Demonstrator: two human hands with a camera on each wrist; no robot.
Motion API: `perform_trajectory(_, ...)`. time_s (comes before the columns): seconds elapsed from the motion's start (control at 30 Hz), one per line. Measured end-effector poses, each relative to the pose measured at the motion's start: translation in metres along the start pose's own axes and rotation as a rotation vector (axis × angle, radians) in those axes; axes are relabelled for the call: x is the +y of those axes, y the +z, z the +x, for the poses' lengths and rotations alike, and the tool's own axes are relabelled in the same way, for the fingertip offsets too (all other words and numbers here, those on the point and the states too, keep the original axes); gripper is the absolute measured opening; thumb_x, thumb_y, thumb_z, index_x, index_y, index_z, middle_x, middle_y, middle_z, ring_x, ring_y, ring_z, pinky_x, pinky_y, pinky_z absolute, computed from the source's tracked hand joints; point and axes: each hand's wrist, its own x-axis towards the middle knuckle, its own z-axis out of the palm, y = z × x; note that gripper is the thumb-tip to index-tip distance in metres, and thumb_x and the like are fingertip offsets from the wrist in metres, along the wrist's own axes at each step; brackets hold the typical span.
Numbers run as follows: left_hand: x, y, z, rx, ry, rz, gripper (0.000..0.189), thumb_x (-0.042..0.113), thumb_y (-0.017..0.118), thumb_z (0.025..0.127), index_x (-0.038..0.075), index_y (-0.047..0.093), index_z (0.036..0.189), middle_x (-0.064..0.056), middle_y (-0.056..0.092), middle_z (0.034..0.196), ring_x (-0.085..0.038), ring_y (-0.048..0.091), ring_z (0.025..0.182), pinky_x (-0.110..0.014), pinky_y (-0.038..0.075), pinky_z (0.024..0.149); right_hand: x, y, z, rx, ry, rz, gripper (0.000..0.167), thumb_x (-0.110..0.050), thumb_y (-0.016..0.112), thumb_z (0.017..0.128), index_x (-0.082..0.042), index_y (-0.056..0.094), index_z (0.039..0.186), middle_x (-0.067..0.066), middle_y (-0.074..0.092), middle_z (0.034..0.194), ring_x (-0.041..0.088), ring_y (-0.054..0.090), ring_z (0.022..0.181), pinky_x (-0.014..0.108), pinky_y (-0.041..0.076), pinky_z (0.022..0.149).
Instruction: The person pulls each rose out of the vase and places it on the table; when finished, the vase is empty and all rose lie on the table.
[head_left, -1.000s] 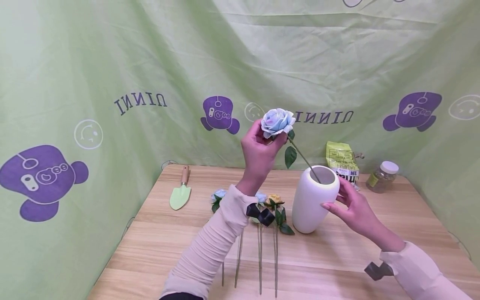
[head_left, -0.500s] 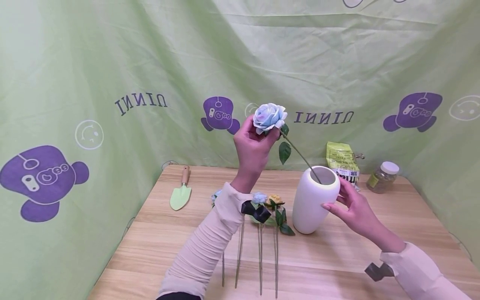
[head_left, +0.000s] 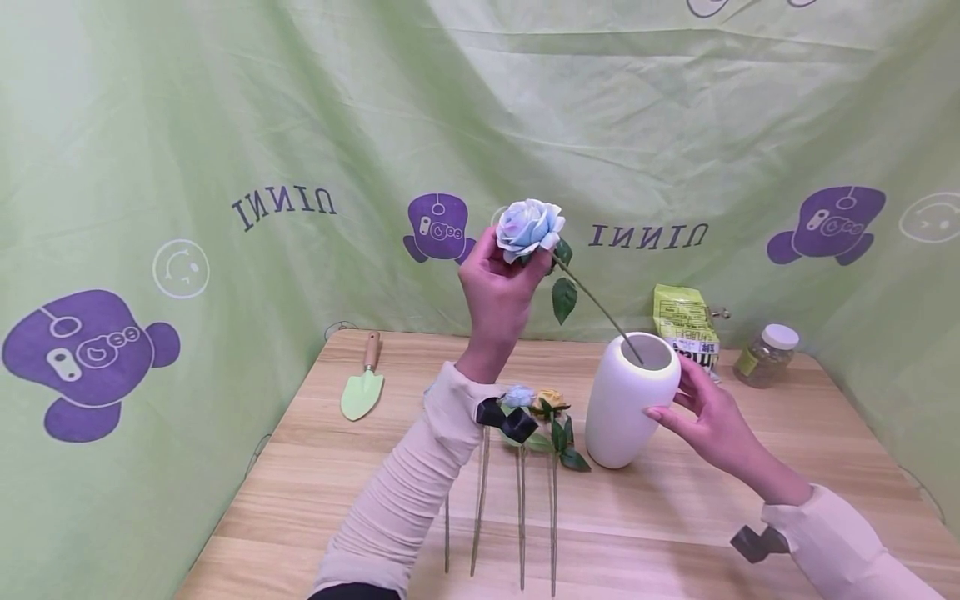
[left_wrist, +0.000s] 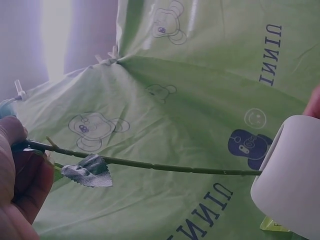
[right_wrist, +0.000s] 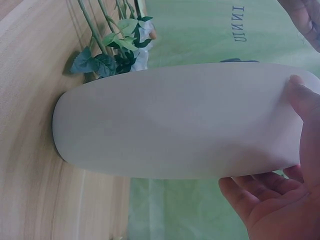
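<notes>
My left hand [head_left: 497, 304] pinches a pale blue artificial rose [head_left: 529, 228] just beneath its bloom. Its green stem [left_wrist: 150, 165] slants down to the right, and the lower end passes into the mouth of a white vase [head_left: 624, 412]. In the left wrist view, a leaf [left_wrist: 87, 171] hangs from the stem close to the fingers. The vase stands on the table, its upper right side held between the thumb and fingers of my right hand [head_left: 712, 425]. Seen from the right wrist, the thumb lies along the vase wall [right_wrist: 175, 120]; the stem inside is hidden.
Several more roses lie left of the vase, among them a yellow rose [head_left: 550, 401] and a blue rose [head_left: 517, 396], partly behind my left sleeve. A green trowel [head_left: 363, 392] lies farther left. Behind the vase are a yellow-green bag [head_left: 678, 310] and a white-lidded jar [head_left: 765, 358].
My left hand has moved left and slightly up with the blue rose, so the stem leans more, its lower end still in the vase. The right hand and vase have stayed put.
</notes>
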Motion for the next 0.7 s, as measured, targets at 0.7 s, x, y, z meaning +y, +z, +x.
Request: perform_trajectory(0.7, 0.003, -0.023, 0.018, 0.146, 0.025, -0.092, 0.042, -0.008, 0.072, 0.082, -0.012, 0.06, 0.122, -0.01, 0.07, 0.11, -0.014, 0.069, 0.104, -0.031, 0.061, 0.096, 0.001, 0.0, 0.001, -0.007, 0.006, -0.003, 0.078, 0.002, 0.078, 0.082, 0.007, 0.036, 0.146, 0.033, 0.055, 0.133, -0.023, 0.048, 0.113, -0.001, 0.046, 0.092)
